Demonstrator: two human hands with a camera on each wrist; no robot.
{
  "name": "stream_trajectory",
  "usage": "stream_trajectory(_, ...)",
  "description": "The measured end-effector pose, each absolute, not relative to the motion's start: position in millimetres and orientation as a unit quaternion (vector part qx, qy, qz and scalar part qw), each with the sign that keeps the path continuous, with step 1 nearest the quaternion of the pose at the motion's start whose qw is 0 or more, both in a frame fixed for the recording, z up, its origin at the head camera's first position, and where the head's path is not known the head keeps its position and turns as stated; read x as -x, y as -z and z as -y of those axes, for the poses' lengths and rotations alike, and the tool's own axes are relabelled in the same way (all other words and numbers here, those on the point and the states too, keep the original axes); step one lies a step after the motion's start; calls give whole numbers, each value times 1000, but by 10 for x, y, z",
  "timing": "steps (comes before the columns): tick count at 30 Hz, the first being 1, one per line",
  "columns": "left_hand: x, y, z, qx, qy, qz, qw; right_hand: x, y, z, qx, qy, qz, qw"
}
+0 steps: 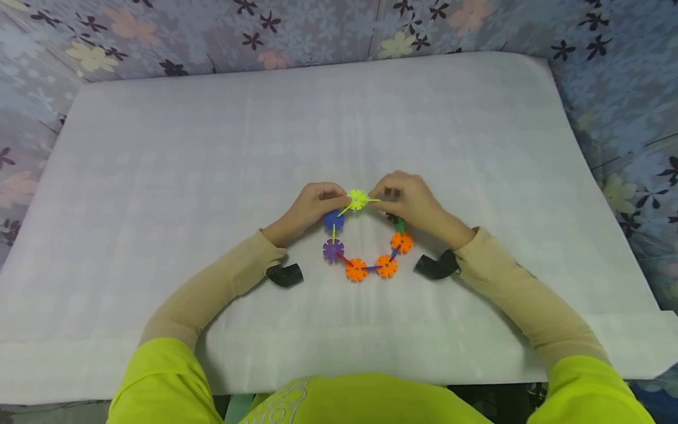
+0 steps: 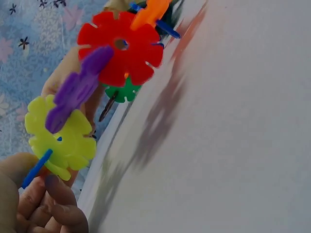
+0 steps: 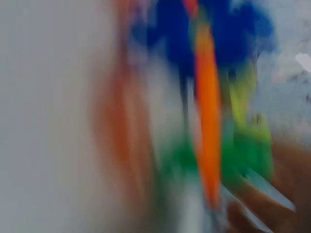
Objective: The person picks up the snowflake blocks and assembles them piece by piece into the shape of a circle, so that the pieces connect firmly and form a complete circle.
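A loop of notched, flower-shaped interlocking discs is held over the table. In the head view, my left hand (image 1: 316,203) pinches the loop at its far left, between a yellow disc (image 1: 357,200) and a blue disc (image 1: 333,221). The right hand (image 1: 410,197) pinches the far right part, by a yellow disc seen edge-on (image 1: 374,200). Orange discs (image 1: 386,266) and a purple disc (image 1: 333,251) hang on the near side. In the left wrist view, thumb and fingers grip by a blue disc (image 2: 37,168) joined to a yellow one. The right wrist view is blurred.
A white-covered table (image 1: 159,147) spreads under both arms. Flower-patterned cloth (image 1: 318,29) stands behind it and at the sides. Black curved pieces (image 1: 285,275) sit at both wrists.
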State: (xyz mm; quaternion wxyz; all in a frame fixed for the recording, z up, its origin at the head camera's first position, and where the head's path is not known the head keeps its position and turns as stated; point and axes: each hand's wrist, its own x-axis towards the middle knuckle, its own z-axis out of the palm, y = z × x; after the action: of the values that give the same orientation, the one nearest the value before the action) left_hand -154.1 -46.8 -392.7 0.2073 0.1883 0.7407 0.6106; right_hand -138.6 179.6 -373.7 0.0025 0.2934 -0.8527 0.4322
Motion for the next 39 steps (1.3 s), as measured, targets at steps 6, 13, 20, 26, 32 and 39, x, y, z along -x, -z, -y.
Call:
stream_trajectory(6,1546,3926,484,-207,-589,-757,194,1517,3487,-2077,-179,-387,856,-292)
stream_trajectory(13,1553,3935,482,-218,-589,-753,197,1573,3557,-2157,-188,-453,789,-370)
stream_trajectory(20,1561,3939,465,-217,-599,-745,200,1567,3627,-2133,-207,-503,782,-306)
stream_trajectory(26,1556,3946,472,-213,-598,-747,198,1541,3674,-2076,-224,-519,784,-255)
stream_trajectory(32,1529,3948,488,-195,-602,-748,201,1502,3742,-2018,-225,-556,767,-226)
stream_trajectory(39,1532,3940,490,-204,-593,-752,203,1445,3877,-1977,-205,-592,758,-180)
